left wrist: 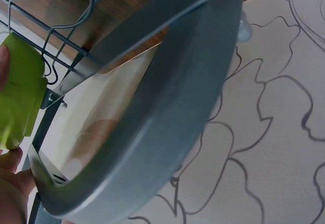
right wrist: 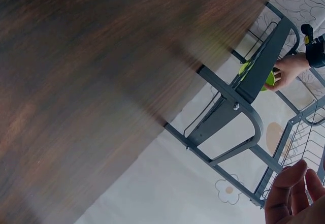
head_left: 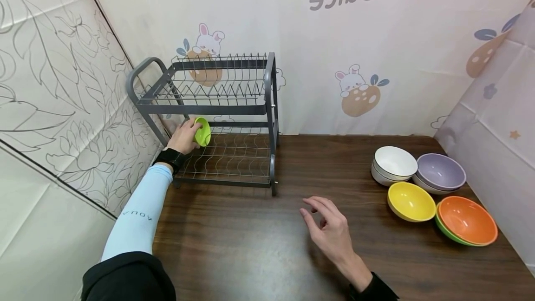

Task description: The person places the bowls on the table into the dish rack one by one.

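Note:
A small lime-green bowl (head_left: 203,132) stands tipped on its side at the left end of the lower tier of a grey two-tier dish rack (head_left: 202,109). My left hand (head_left: 183,138) grips that bowl by its edge, reaching in past the rack's left side. In the left wrist view the green bowl (left wrist: 19,94) is beside the thin rack wires; whether it touches them I cannot tell. My right hand (head_left: 331,232) is held over the tabletop, fingers loosely bent and holding nothing. The right wrist view shows the fingers of this hand (right wrist: 299,196) at the lower right corner.
On the right of the brown table (head_left: 242,240) are white bowls (head_left: 394,161), a purple bowl (head_left: 441,171) on a white one, a yellow bowl (head_left: 411,201), and an orange bowl (head_left: 468,219) inside a green one (head_left: 447,231). Patterned sheets (head_left: 309,59) cover the walls.

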### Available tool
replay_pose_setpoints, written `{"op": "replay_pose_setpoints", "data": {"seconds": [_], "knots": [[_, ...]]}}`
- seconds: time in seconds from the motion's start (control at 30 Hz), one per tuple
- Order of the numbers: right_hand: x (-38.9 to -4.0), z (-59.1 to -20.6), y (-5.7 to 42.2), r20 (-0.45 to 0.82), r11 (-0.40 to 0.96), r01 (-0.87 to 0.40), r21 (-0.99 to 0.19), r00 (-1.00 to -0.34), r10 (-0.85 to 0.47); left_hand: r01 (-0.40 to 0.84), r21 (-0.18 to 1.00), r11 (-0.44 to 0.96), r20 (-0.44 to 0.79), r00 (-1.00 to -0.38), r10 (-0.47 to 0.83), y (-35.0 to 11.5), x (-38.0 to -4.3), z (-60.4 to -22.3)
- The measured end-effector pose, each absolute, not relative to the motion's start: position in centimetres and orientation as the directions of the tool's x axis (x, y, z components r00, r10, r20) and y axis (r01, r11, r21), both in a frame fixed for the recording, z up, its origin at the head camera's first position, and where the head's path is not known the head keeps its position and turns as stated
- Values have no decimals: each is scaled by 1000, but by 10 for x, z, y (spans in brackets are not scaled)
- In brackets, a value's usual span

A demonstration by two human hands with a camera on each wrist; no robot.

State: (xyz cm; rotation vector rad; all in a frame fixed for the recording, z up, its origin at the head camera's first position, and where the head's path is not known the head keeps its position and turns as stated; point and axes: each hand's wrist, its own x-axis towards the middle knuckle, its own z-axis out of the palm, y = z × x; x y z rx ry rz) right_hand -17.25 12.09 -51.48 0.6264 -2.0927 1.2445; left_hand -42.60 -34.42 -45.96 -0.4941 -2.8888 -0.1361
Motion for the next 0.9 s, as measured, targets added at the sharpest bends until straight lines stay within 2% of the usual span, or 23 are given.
{"op": "replay_pose_setpoints", "data": {"seconds": [0.13,0.27,0.4,0.5,0.67,0.9], "knots": [[-174,-515,120,711,439,-668,-601,-697,-88,296,55,954,196,-940,280,-341,-425,-456],[-174,-516,119,712,434,-670,-603,-697,-87,302,156,940,331,-913,238,-326,-410,-452],[-174,-519,118,700,433,-661,-613,-708,-91,401,270,875,523,-824,216,-284,-360,-452],[-173,-522,117,690,428,-656,-621,-717,-98,470,252,846,572,-777,262,-242,-308,-458],[-177,-522,115,699,406,-676,-615,-706,-116,555,185,811,578,-729,367,-179,-241,-476],[-178,-523,112,710,388,-698,-603,-691,-140,583,207,785,518,-746,418,-133,-202,-495]]}}
